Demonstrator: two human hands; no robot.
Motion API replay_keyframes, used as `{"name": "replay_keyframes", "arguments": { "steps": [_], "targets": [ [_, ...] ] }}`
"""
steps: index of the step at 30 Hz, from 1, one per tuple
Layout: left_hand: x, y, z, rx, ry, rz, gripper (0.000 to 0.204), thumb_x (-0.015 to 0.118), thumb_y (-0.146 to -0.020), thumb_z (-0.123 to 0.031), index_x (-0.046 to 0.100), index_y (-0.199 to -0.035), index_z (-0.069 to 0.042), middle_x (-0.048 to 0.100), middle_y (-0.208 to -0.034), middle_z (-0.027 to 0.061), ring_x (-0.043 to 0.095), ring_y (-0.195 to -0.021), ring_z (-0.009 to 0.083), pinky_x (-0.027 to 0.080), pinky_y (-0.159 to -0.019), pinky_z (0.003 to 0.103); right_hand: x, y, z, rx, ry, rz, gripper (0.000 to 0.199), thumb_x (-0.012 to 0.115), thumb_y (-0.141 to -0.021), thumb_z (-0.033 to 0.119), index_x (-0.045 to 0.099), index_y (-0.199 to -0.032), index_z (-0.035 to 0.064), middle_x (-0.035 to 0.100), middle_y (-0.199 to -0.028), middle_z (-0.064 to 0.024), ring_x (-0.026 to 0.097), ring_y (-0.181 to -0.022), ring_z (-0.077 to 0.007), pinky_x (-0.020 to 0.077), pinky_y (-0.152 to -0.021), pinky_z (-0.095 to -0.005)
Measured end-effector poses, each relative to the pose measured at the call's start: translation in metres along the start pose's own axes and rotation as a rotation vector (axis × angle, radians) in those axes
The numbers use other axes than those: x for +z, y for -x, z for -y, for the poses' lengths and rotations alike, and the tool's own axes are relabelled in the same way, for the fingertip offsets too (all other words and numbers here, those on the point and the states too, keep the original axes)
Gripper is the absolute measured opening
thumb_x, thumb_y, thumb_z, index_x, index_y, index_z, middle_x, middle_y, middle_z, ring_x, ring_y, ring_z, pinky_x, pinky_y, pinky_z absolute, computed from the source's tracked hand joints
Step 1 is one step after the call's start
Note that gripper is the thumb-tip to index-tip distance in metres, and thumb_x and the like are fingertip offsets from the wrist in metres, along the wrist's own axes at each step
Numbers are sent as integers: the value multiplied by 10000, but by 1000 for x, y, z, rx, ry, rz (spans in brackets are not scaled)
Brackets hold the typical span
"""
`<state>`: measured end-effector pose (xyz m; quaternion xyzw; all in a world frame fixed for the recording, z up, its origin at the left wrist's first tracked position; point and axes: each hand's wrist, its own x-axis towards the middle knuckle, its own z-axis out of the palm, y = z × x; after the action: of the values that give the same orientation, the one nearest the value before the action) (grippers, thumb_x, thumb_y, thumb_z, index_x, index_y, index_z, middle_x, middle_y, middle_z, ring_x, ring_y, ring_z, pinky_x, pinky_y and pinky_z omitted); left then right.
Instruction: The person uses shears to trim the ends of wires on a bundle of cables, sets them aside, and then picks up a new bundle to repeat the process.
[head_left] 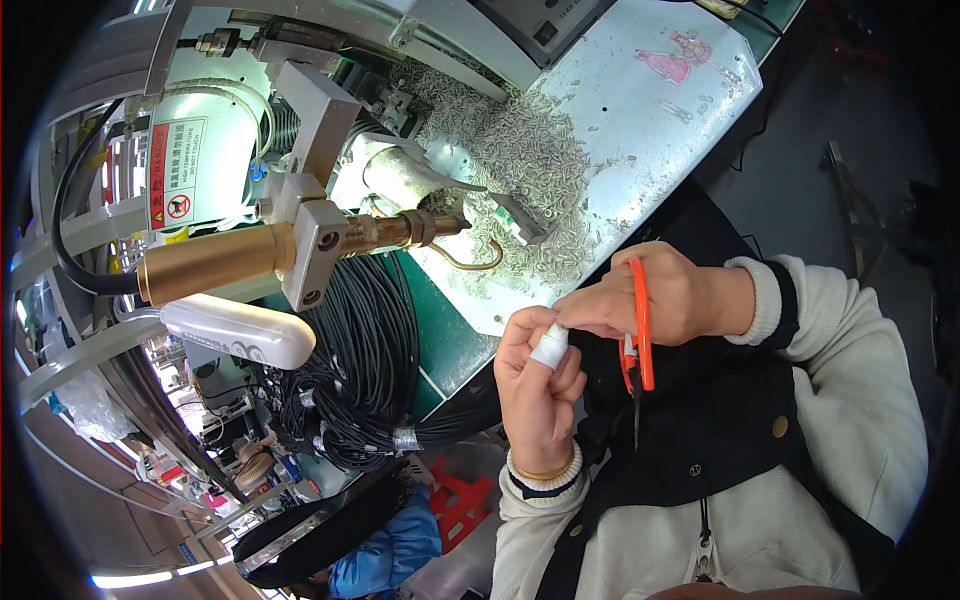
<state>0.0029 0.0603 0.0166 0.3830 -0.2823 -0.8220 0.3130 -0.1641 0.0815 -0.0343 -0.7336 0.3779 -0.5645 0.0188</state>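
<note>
My left hand [540,385] is raised in front of my body, its fingers curled. White tape [550,346] wraps the thumb. My right hand [640,298] meets it there, with its fingertips pinched together at the taped tip. Whether something small lies between the fingertips is hidden. From my right hand hang orange-handled scissors [645,335], looped over the fingers, their dark narrow blades pointing down toward my dark apron [700,420].
Small metal pieces [540,160] are heaped over a pale worktop [640,120]. At left stands a machine with a brass cylinder [220,262] and a curved copper tube [475,262]. Bundled black cables [350,350] lie below it. A person in blue [390,550] is farther off.
</note>
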Motion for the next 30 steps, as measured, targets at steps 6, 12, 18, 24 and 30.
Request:
{"name": "replay_keyframes", "arguments": {
  "steps": [6,12,18,24,30],
  "targets": [
    [5,0,2,40,-36,-18,135,485,-827,5,453,-958,-7,412,-605,-26,262,-427,24,190,-376,167,-6,0,6,88,8,59,276,608,-654,24,552,-924,26,611,-709,-27,546,-494,-103,360,-405,-196],
    [6,1,25,532,-696,-205,168,524,-798,45,466,-951,8,456,-639,-27,355,-481,18,265,-425,142,1,2,16,421,-224,90,210,606,-678,36,543,-877,52,565,-621,-33,562,-508,-169,437,-467,-264],
    [13,6,20,560,-615,-286,147,550,-780,56,501,-913,18,506,-678,-6,402,-513,17,291,-450,135,11,0,19,615,-546,-91,159,592,-714,15,526,-858,24,590,-684,-71,587,-567,-185,459,-499,-270],
    [9,7,11,385,-311,-217,132,551,-777,54,505,-896,18,521,-681,12,390,-481,20,270,-410,144,-13,-9,21,769,-543,193,153,624,-759,111,517,-757,1,630,-758,-125,630,-642,-151,480,-533,-244],
    [13,5,8,360,-254,-199,101,534,-798,13,482,-884,4,440,-614,-18,303,-431,15,180,-352,161,-22,-12,18,777,-236,593,301,686,-693,274,521,-673,23,578,-578,-81,588,-505,-196,445,-458,-259]
  ]
}}
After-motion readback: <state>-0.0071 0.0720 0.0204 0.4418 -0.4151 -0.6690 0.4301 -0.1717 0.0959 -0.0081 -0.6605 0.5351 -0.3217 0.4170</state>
